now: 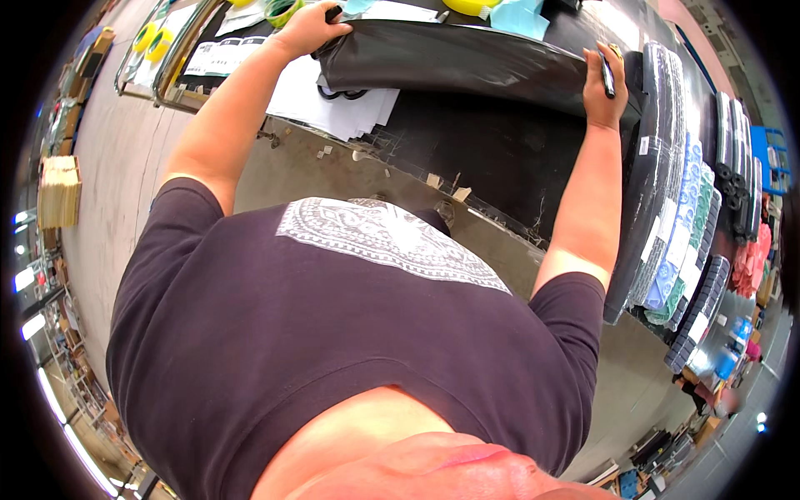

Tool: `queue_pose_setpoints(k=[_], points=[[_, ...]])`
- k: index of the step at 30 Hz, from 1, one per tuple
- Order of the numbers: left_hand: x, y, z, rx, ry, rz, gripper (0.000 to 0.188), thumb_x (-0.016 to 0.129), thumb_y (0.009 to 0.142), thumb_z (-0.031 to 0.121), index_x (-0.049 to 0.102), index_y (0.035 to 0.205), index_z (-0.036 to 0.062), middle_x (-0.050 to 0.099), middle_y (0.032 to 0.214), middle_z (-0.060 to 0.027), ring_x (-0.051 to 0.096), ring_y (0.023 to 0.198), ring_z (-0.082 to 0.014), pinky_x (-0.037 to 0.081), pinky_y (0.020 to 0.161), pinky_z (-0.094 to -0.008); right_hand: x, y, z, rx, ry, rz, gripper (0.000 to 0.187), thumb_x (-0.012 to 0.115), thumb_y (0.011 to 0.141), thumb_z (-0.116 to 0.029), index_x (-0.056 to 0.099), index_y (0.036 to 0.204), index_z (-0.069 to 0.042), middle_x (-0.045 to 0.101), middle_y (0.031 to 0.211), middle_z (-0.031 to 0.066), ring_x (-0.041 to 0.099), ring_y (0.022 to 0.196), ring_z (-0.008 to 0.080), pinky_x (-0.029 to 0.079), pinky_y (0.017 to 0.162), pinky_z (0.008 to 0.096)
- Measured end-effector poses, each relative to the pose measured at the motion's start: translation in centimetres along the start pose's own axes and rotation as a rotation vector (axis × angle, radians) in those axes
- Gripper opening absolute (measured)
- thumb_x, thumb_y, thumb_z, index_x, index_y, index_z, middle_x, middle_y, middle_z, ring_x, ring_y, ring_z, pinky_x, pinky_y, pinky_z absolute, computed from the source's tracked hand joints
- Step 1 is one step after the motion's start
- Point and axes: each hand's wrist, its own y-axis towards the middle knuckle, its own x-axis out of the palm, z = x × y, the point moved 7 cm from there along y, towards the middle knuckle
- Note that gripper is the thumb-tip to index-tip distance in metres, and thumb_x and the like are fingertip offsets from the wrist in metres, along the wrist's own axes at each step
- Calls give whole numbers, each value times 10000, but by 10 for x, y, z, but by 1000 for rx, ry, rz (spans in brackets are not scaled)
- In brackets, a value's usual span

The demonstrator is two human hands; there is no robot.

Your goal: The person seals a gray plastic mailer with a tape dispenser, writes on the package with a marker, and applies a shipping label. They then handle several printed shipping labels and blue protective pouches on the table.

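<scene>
A long piece of shiny black plastic stretches across the far side of the black table. My left hand is closed on its left end, with a small black object showing at the fingers. At the other end, my right hand is closed round a marker and rests against the plastic; the grip of its fingers on the plastic is partly hidden. Below the plastic's left end, black scissors handles poke out over white paper sheets.
Several film-wrapped fabric rolls lie along the table's right side. Beyond the plastic are a yellow tape roll, a light blue sheet and a green tape roll. A metal-framed cart with yellow tape rolls stands at far left.
</scene>
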Motion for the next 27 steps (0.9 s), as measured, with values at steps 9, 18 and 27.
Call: queue_pose_setpoints(k=[9, 18, 27], points=[[-35, -21, 43, 98, -10, 222, 321, 775, 822, 289, 592, 874, 30, 630, 745, -100, 611, 699, -291, 483, 662, -370, -72, 1, -4, 326, -49, 35, 213, 652, 971, -158, 619, 1150, -47, 719, 928, 103, 717, 814, 155, 560, 760, 270], [-13, -130, 86, 210, -266, 85, 164, 751, 797, 47, 587, 784, 40, 665, 802, -87, 663, 772, -234, 505, 707, -317, -143, -40, -41, 91, -366, 4, 307, 680, 933, -109, 552, 1203, -43, 680, 1082, 161, 698, 1012, 267, 536, 888, 357], [50, -221, 112, 431, 62, -80, 120, 675, 660, 75, 586, 727, 118, 713, 869, -9, 682, 837, -199, 504, 769, -344, -131, -120, -69, 151, -693, -143, 532, 782, 838, -214, 516, 1272, -57, 636, 1251, 132, 583, 1151, 364, 383, 1071, 467]])
